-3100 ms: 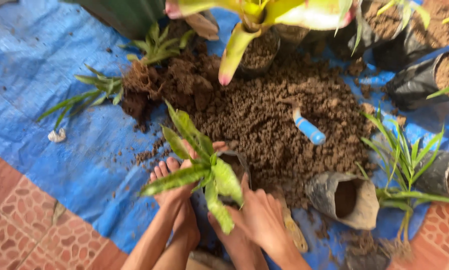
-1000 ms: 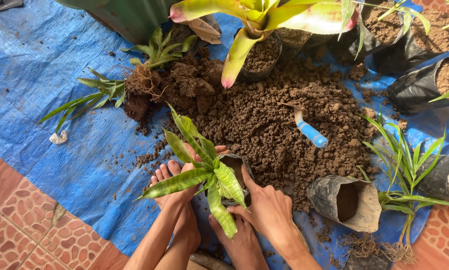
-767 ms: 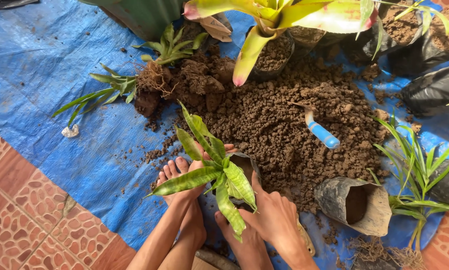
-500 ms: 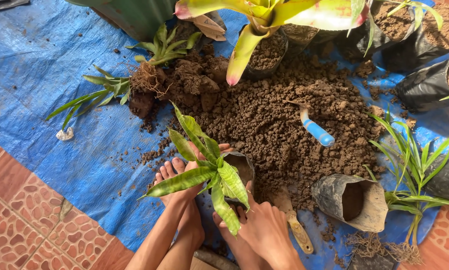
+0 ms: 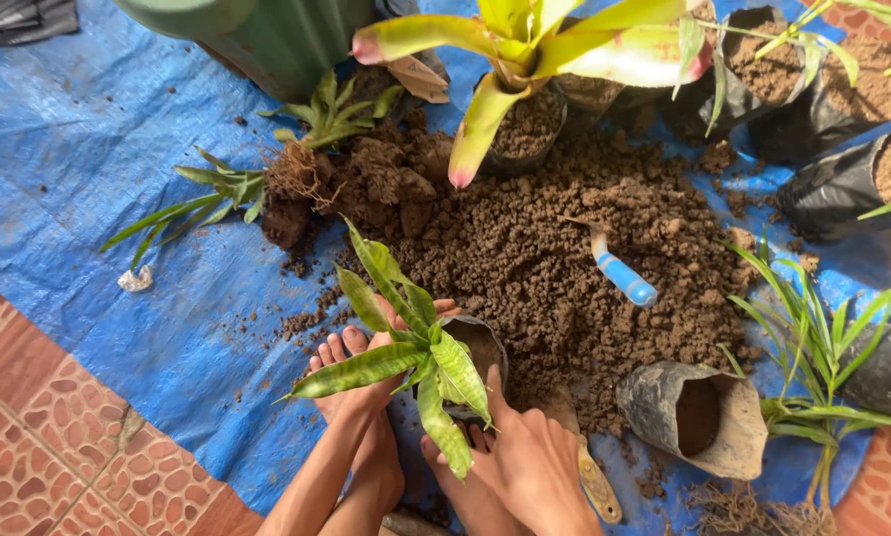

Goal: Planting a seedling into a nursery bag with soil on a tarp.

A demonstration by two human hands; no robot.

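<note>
Hands cup a small pot (image 5: 477, 349) near the soil (image 5: 565, 248) heap: left hand (image 5: 361, 382) steadies the plant (image 5: 416, 362), fingers curled on its stem; right hand (image 5: 530, 462) presses the rim. Best firm soil evenly, stem upright.

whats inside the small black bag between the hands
The small black bag holds a striped green plant and some brown soil; the roots and the fill level are hidden by leaves and both hands.
</note>
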